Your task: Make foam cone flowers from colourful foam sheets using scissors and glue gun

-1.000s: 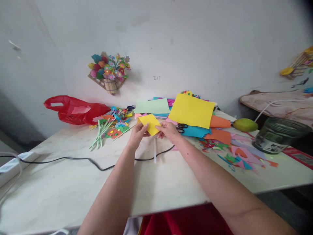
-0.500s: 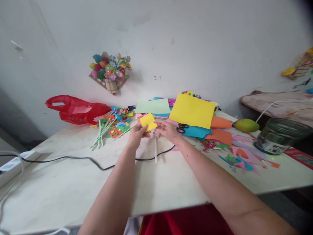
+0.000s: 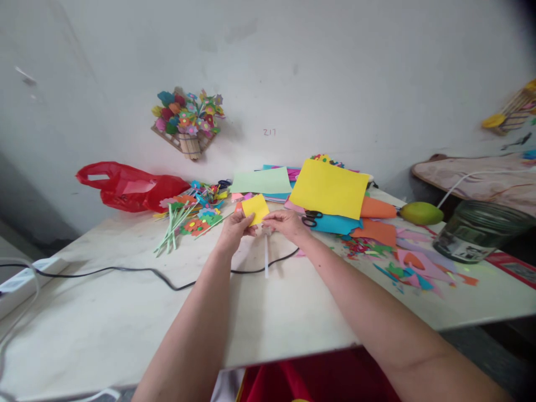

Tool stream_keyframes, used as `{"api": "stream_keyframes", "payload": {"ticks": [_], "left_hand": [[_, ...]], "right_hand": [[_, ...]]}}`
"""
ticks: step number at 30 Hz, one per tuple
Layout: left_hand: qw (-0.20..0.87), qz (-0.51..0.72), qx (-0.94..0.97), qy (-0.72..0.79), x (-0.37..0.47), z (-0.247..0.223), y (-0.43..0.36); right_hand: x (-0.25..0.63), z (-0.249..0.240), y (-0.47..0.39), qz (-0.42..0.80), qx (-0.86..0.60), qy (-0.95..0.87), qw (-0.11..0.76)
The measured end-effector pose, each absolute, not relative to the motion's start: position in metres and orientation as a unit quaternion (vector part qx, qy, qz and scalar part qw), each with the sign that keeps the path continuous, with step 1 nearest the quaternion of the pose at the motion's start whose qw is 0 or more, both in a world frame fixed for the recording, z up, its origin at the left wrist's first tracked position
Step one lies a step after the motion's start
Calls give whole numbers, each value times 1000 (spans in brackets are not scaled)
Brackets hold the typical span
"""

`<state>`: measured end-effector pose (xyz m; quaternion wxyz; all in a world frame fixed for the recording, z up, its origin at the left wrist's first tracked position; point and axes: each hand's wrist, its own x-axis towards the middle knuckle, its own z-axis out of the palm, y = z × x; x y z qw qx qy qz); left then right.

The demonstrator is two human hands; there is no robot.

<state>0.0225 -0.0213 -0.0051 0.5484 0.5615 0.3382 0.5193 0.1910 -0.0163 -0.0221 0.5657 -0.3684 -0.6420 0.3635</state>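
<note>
Midway along the counter (image 3: 104,335), toward its back edge, the left hand (image 3: 235,228) pinches a small yellow square (image 3: 257,207). The right hand's (image 3: 288,224) fingertips bunch beside it; I cannot tell whether they grip it. Positioning seems underway; the next move needs a steady left grip.

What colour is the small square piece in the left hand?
Plain yellow; the small square piece in the left hand shows best in the head view.
</note>
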Motion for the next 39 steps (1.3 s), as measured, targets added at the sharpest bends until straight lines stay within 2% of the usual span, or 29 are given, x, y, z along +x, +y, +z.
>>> {"api": "stream_keyframes", "payload": {"ticks": [7, 14, 21, 30, 39], "left_hand": [[559, 506, 565, 335, 22, -8, -19], [559, 511, 561, 334, 23, -9, -19], [515, 558, 579, 297, 30, -1, -28], [449, 566, 597, 349, 36, -7, -23], [458, 573, 586, 345, 33, -9, -21]], "right_hand": [[190, -20, -19, 380, -366, -638, 561], [189, -17, -23, 336, -361, -675, 549], [188, -16, -17, 382, -382, -609, 581], [187, -14, -18, 439, -380, -575, 577], [190, -14, -23, 453, -347, -597, 564]]}}
